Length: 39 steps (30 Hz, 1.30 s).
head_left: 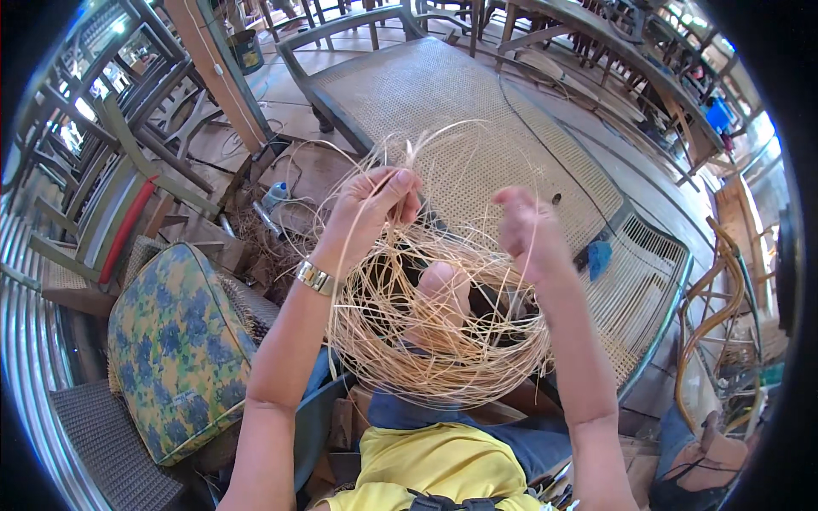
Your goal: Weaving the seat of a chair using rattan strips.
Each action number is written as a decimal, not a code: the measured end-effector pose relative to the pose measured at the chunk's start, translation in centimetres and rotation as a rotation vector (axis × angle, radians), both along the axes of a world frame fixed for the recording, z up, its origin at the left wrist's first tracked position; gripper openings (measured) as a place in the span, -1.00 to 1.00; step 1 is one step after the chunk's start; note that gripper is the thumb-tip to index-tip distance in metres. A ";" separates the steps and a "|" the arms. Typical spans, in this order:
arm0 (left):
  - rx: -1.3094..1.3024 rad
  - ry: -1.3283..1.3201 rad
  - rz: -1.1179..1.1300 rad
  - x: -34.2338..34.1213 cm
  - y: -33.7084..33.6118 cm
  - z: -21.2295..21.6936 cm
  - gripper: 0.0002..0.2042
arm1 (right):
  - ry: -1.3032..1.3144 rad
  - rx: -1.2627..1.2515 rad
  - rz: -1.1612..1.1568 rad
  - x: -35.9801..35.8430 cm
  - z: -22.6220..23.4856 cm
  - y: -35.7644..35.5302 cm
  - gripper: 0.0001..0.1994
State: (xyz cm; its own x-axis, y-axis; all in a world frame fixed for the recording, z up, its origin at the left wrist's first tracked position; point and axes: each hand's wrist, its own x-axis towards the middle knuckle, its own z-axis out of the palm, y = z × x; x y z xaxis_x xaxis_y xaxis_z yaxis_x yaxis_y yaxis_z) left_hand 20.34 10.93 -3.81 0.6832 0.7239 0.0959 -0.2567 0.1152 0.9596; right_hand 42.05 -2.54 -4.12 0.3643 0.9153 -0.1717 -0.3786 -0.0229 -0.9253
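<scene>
A large loose coil of pale cane strands (434, 375) lies over my lap, with part of a bare leg (441, 294) showing through it. My left hand (375, 200), a metal watch on its wrist, pinches a gathered bunch of cane strands (412, 157) above the coil's left side. Thin ends fan upward and outward from that grip. My right hand (530, 234) is raised over the coil's right side, blurred by motion, with its fingers curled in. A thin strand runs near it, but what the fingers hold cannot be made out.
Ahead stands a long dark-framed bench with a woven cane panel (443, 94). A blue cloth or lump (599, 258) rests on its right part. A floral cushion (175, 349) leans at left, near stacked chair frames (119, 200). Curved rattan pieces (711, 315) stand at right.
</scene>
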 end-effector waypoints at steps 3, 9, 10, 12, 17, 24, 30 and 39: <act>0.107 0.142 -0.059 1.0 -0.7 -1.2 -0.76 | 0.134 -0.050 0.141 -3.3 0.8 -0.5 -0.84; 0.271 0.246 0.147 -2.8 3.5 -7.1 -0.82 | 0.452 0.531 -0.043 4.4 4.9 -3.2 -0.82; 0.279 0.309 0.177 -2.2 3.4 -6.8 -0.81 | 0.389 0.549 -0.044 4.3 4.4 -3.3 -0.82; 0.299 0.434 0.224 -1.6 3.5 -6.3 -0.78 | 0.360 0.524 -0.025 3.4 3.6 -3.6 -0.80; 0.523 0.405 0.147 -2.2 1.6 -5.9 -0.82 | 0.252 0.587 -0.043 4.0 4.8 -3.9 -0.78; 0.991 0.362 0.184 0.6 -0.8 -3.8 -0.82 | 0.417 0.843 -0.050 9.1 4.5 -3.2 -0.74; 1.022 0.356 0.108 1.3 -1.4 -5.6 -0.81 | -0.112 0.607 -0.175 7.9 1.4 -0.5 -0.76; 0.014 0.256 0.553 -14.9 9.1 -6.2 -0.77 | 0.418 0.587 -0.788 22.0 -0.3 -10.8 -0.86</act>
State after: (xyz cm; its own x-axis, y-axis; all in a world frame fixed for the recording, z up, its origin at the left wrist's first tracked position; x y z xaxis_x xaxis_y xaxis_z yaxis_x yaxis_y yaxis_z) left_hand 5.48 19.99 -10.00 0.2089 0.9779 -0.0102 -0.0356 0.0180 0.9992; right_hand 64.08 -13.37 -4.39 0.9035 0.4276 -0.0288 -0.3823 0.7739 -0.5048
